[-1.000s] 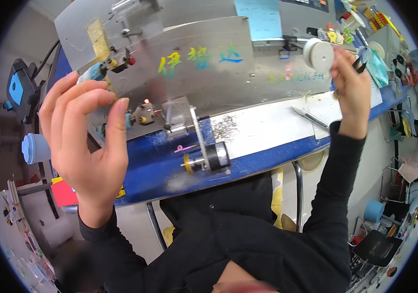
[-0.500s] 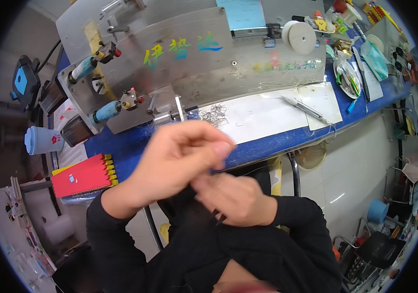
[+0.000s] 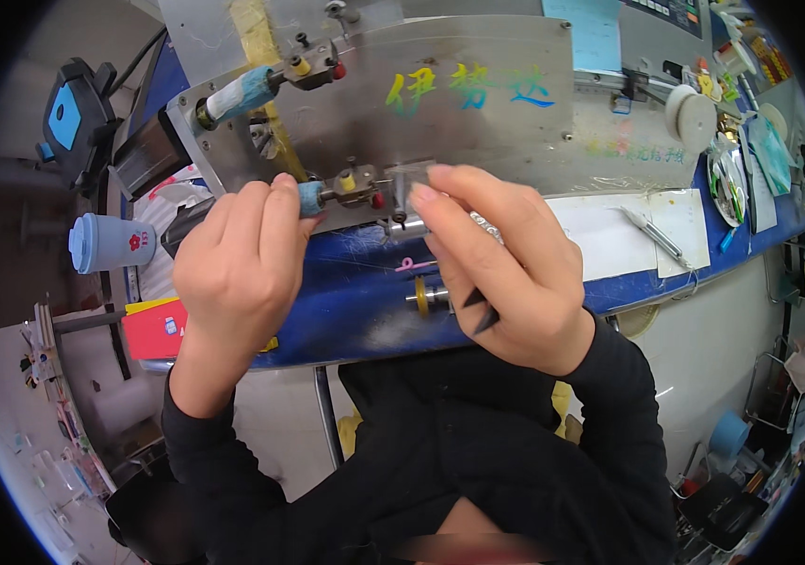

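My left hand (image 3: pixel 238 250) is closed around a blue-wrapped handle (image 3: pixel 311 198) at the lower spindle of a metal machine (image 3: pixel 478 141). Beside that spindle's small metal clamp (image 3: pixel 357 188), my right hand (image 3: pixel 515 264) pinches thumb and forefinger together against a short metal piece (image 3: pixel 401 202). Whatever lies between those fingertips is too small to make out. Two black pointed tips (image 3: pixel 480 311), apparently of tweezers, stick out from under the right hand's curled fingers. A second wrapped handle (image 3: pixel 242 92) with a like clamp sits farther back, untouched.
A pink looped piece (image 3: pixel 410 266) and a metal fitting with a yellow ring (image 3: pixel 426 297) are on the blue table edge (image 3: pixel 355 330). White paper (image 3: pixel 600 221) bears a pen-like tool (image 3: pixel 655 235). A lidded blue cup (image 3: pixel 111 242) stands left, above a red card (image 3: pixel 153 331).
My hands have come apart and moved up to the machine. The left now grips the lower wrapped handle, the right reaches the metal piece beside it. The whole view has shifted.
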`<move>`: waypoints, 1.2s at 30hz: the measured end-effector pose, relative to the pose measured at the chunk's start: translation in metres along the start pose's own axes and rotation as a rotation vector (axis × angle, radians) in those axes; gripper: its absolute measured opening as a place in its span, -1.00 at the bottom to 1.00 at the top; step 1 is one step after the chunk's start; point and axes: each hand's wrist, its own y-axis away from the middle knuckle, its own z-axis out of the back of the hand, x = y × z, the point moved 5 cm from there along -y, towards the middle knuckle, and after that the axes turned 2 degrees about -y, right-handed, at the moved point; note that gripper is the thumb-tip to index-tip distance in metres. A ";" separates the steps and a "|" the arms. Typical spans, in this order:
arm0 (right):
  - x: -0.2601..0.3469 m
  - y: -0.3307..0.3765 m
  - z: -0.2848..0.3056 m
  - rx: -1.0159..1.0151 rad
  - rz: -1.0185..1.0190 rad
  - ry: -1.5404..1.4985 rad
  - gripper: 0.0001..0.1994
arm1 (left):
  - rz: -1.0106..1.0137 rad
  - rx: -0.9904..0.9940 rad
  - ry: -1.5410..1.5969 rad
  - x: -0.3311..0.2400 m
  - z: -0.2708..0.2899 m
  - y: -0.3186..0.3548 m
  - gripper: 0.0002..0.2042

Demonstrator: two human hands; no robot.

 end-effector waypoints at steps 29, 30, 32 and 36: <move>-0.014 0.029 0.016 -0.046 0.002 -0.064 -0.58 | 0.647 0.453 0.999 0.006 0.002 -0.049 -0.91; -0.013 0.030 0.015 -0.046 0.028 -0.082 -0.58 | 0.589 0.461 0.958 0.003 -0.005 -0.052 -0.90; -0.009 0.032 0.012 -0.007 0.057 -0.076 -0.58 | 0.579 0.515 0.950 0.006 -0.006 -0.053 -0.90; -0.009 0.030 0.021 0.005 -0.028 -0.127 -0.57 | 0.590 0.518 1.026 0.014 -0.004 -0.054 -0.88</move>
